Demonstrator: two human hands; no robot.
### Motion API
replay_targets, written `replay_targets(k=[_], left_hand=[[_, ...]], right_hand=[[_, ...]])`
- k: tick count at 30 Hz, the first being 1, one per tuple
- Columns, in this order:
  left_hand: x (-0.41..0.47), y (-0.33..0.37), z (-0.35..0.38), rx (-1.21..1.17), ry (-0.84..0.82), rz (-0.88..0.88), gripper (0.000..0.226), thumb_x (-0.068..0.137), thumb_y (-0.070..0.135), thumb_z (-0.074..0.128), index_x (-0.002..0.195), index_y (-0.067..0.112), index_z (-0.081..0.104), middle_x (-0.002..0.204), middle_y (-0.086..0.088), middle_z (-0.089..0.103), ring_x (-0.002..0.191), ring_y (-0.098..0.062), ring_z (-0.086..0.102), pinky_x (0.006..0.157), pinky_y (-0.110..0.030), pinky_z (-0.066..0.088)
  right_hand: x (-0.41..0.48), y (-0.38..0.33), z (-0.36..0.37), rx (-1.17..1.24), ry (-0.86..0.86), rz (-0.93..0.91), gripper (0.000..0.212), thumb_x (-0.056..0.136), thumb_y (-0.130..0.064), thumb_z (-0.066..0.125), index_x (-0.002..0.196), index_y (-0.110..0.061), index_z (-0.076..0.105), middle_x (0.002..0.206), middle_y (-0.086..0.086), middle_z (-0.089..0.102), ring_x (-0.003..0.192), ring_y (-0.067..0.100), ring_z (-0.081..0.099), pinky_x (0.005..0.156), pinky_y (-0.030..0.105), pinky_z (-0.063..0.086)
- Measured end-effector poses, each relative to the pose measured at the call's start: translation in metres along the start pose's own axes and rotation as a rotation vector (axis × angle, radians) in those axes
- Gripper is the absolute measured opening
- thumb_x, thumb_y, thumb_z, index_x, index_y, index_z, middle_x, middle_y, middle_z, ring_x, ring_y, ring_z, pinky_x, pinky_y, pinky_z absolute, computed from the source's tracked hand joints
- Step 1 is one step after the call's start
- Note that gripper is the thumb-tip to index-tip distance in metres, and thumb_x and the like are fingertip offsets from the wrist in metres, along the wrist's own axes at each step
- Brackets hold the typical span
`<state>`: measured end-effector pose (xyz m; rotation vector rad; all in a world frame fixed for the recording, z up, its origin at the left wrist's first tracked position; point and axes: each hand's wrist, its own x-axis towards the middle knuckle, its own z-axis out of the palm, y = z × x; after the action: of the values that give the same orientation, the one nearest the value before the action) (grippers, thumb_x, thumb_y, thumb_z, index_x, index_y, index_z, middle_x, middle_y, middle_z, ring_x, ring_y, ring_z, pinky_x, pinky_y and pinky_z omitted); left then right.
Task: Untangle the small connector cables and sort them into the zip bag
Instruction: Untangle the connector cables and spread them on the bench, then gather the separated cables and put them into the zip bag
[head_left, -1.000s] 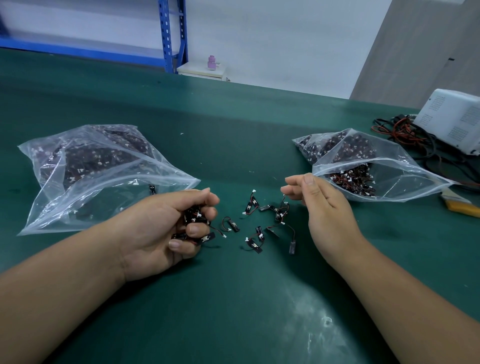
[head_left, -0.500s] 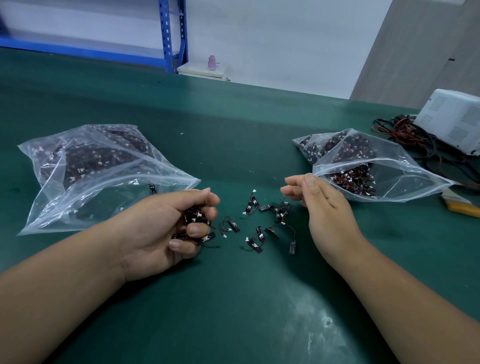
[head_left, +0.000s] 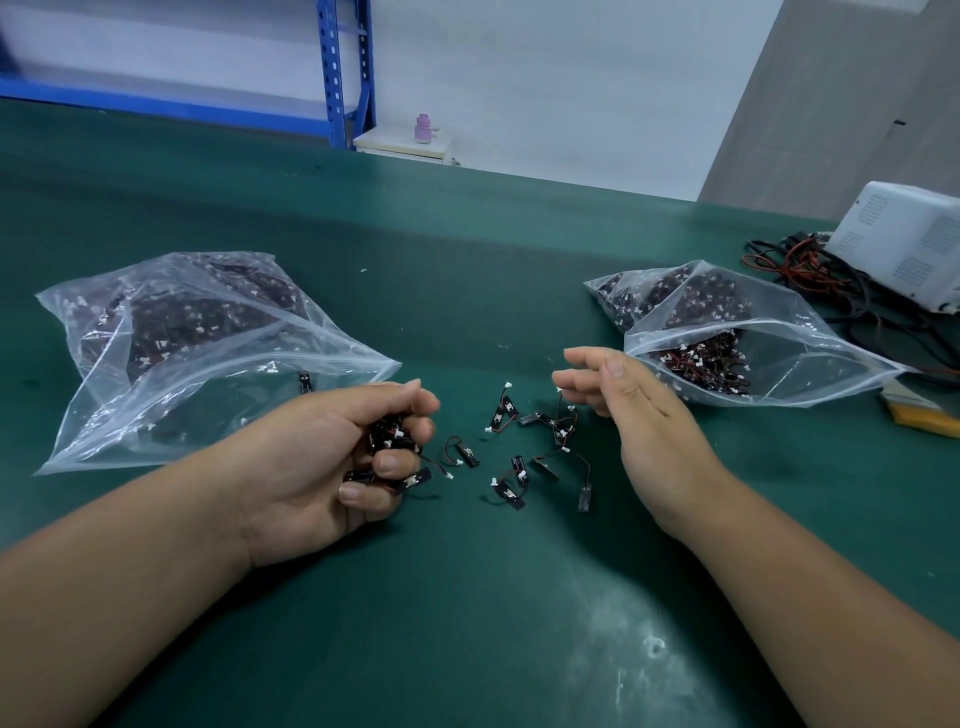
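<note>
My left hand (head_left: 322, 457) grips a bunch of small black connector cables (head_left: 389, 441) just above the green table. Several loose connector cables (head_left: 540, 447) with white plugs lie scattered between my hands. My right hand (head_left: 634, 410) hovers over them with fingers relaxed and slightly spread, holding nothing. A clear zip bag (head_left: 171, 353) full of cables lies at the left, its mouth open toward my left hand. A second clear zip bag (head_left: 737, 338) of cables lies at the right, just beyond my right fingers.
A white device (head_left: 904, 244) with a tangle of red and black wires (head_left: 810, 265) sits at the far right. A yellow-handled brush (head_left: 919, 410) lies by the right bag. The green table mat (head_left: 467, 623) stretches toward me. Blue shelving (head_left: 343, 73) stands behind.
My right hand has opened its fingers, which were pinched together before, and lifted slightly. My left hand keeps its grip on the bunch of cables.
</note>
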<state>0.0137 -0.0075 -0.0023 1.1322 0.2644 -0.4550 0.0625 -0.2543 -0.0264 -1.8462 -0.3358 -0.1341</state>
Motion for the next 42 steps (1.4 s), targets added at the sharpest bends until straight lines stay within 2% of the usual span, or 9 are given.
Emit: replay_targets(k=[4,7,10,15,17,20,31,35,42], left_hand=[[-0.001,0.0,0.0,0.0,0.001,0.0,0.013,0.086,0.028,0.063,0.089,0.015,0.064,0.071,0.0,0.055,0.045,-0.007,0.036,0.029,-0.016,0.021],[-0.002,0.001,0.001,-0.003,-0.005,0.001,0.014,0.084,0.028,0.064,0.089,0.015,0.064,0.071,0.0,0.055,0.044,-0.007,0.036,0.029,-0.015,0.021],[-0.001,0.001,0.001,-0.014,-0.002,-0.004,0.014,0.084,0.028,0.064,0.088,0.015,0.064,0.07,0.0,0.055,0.044,-0.008,0.036,0.031,-0.013,0.02],[-0.002,0.0,0.002,-0.016,-0.021,-0.002,0.014,0.084,0.029,0.065,0.086,0.015,0.066,0.07,0.0,0.055,0.045,-0.008,0.036,0.031,-0.014,0.02],[-0.002,0.0,0.003,-0.013,-0.027,-0.001,0.015,0.081,0.029,0.066,0.085,0.015,0.066,0.069,0.0,0.055,0.045,-0.008,0.036,0.031,-0.014,0.02],[-0.002,0.0,0.003,-0.008,-0.018,0.001,0.015,0.082,0.029,0.065,0.087,0.014,0.065,0.07,0.0,0.055,0.045,-0.008,0.036,0.031,-0.013,0.021],[-0.002,0.0,0.003,0.007,-0.01,0.011,0.012,0.084,0.026,0.064,0.087,0.015,0.065,0.07,-0.001,0.055,0.045,-0.008,0.036,0.031,-0.013,0.02],[-0.003,0.0,0.004,0.008,-0.009,0.019,0.007,0.081,0.019,0.062,0.086,0.014,0.064,0.069,-0.001,0.056,0.044,-0.008,0.036,0.032,-0.013,0.019],[-0.003,0.0,0.004,0.012,-0.004,0.027,0.01,0.079,0.02,0.063,0.086,0.013,0.065,0.07,-0.002,0.056,0.045,-0.009,0.036,0.033,-0.013,0.019]], right_hand=[[0.0,-0.005,-0.01,-0.077,-0.291,0.036,0.05,0.087,-0.062,0.046,0.135,-0.052,0.041,0.143,-0.017,0.052,0.131,-0.007,0.046,0.111,0.018,0.034],[-0.001,-0.01,-0.011,-0.45,-0.536,0.037,0.095,0.065,-0.076,0.062,0.142,-0.068,0.008,0.161,-0.026,0.016,0.147,-0.009,0.013,0.121,0.028,0.016],[-0.002,-0.011,0.007,-0.862,-0.558,-0.048,0.114,0.053,-0.093,0.05,0.142,-0.065,-0.016,0.164,-0.024,-0.007,0.15,0.0,-0.005,0.124,0.035,0.002],[0.006,-0.01,0.045,-0.95,-0.395,-0.178,0.075,0.083,-0.076,0.038,0.151,-0.05,0.018,0.159,-0.014,0.023,0.146,0.014,0.019,0.116,0.037,0.017],[0.01,-0.009,0.055,-0.962,-0.334,-0.256,0.043,0.093,-0.061,0.042,0.133,-0.046,0.045,0.135,-0.016,0.042,0.126,0.018,0.035,0.103,0.036,0.027],[0.013,-0.012,0.059,-0.908,-0.319,-0.28,0.016,0.097,-0.049,0.048,0.1,-0.033,0.052,0.105,-0.012,0.042,0.099,0.02,0.041,0.087,0.037,0.037],[0.005,-0.016,0.042,-0.971,-0.229,-0.256,0.012,0.09,-0.025,0.048,0.082,-0.026,0.039,0.09,-0.003,0.054,0.077,0.029,0.053,0.063,0.039,0.047],[0.005,-0.017,0.036,-0.932,-0.303,-0.224,0.027,0.086,-0.014,0.044,0.104,-0.033,0.038,0.104,-0.007,0.053,0.083,0.031,0.054,0.068,0.041,0.049],[0.003,-0.013,0.03,-1.088,-0.327,-0.339,0.019,0.09,-0.038,0.032,0.087,-0.023,0.043,0.087,-0.004,0.043,0.078,0.027,0.053,0.063,0.039,0.044]])
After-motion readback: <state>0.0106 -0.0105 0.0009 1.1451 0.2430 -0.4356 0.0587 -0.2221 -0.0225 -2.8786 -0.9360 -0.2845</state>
